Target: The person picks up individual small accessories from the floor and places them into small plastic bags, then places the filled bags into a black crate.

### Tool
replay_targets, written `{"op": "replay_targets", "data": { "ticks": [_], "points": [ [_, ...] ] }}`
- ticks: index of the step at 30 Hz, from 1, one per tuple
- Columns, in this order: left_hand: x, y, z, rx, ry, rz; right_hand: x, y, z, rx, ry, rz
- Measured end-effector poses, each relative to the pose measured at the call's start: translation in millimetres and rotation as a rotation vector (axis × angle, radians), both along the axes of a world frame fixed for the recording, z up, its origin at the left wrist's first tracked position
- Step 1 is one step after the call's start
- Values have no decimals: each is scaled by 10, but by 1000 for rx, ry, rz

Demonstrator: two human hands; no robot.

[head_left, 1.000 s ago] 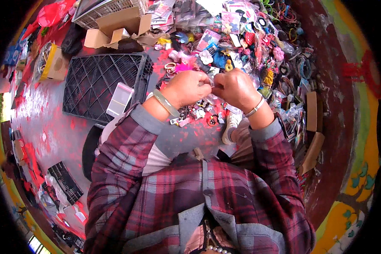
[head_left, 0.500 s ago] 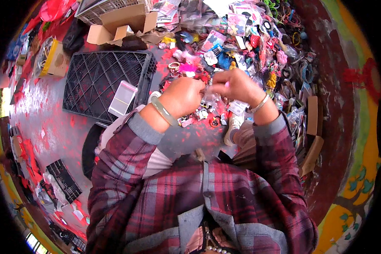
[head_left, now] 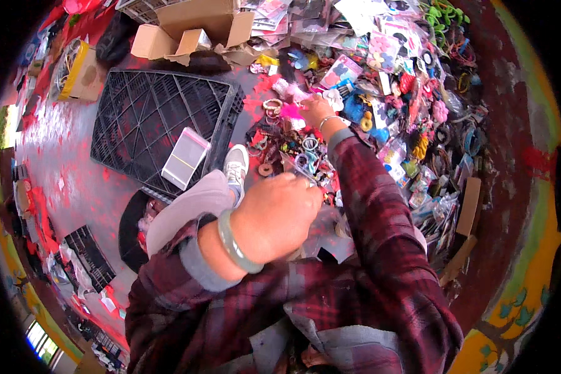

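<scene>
My left hand (head_left: 274, 217), with a pale bangle at its wrist, is closed in front of my lap. Its fingertips are turned away, so whatever they hold is hidden. Farther out, my right hand (head_left: 316, 111) reaches into a pile of small hair accessories, fingers bent together beside a bright pink fluffy piece (head_left: 290, 112). What the right fingers grip is too small to make out. Close by lie a pale pink fluffy piece (head_left: 293, 93), a white flower-shaped piece (head_left: 333, 100) and a cream ring-shaped band (head_left: 272, 106).
A black plastic crate (head_left: 162, 118) lies left of the pile, bearing a clear-wrapped packet (head_left: 186, 158). Behind it stands an open cardboard box (head_left: 196, 25). My shoe (head_left: 235, 167) is beside the crate. Bagged goods (head_left: 355, 43) spread far and right, toward the wall (head_left: 505, 124).
My hands were together over the pile and are now apart. The left has drawn back toward my body; the right has moved slightly farther out, down to the fluffy pieces.
</scene>
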State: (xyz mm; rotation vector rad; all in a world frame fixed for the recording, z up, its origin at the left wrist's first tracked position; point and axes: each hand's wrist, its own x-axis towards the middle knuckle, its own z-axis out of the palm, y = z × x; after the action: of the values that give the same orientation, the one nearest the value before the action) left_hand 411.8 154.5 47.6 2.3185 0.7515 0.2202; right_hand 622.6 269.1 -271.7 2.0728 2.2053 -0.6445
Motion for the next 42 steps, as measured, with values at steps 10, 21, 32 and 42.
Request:
{"op": "replay_targets", "data": {
  "ticks": [10,21,32,42],
  "points": [
    [-108,222,-50,-89,98,28,-448,564,-490,-204,-148,-72],
    [-55,-24,-143,78,63,-23,88,-221,317,-44,1418,-775],
    [295,-520,-409,98,122,-224,610,-1098,1109,-335,1812,-928],
    [338,-846,-753,62,155,-394,900,-2302,-534,-198,437,-855]
  ]
}}
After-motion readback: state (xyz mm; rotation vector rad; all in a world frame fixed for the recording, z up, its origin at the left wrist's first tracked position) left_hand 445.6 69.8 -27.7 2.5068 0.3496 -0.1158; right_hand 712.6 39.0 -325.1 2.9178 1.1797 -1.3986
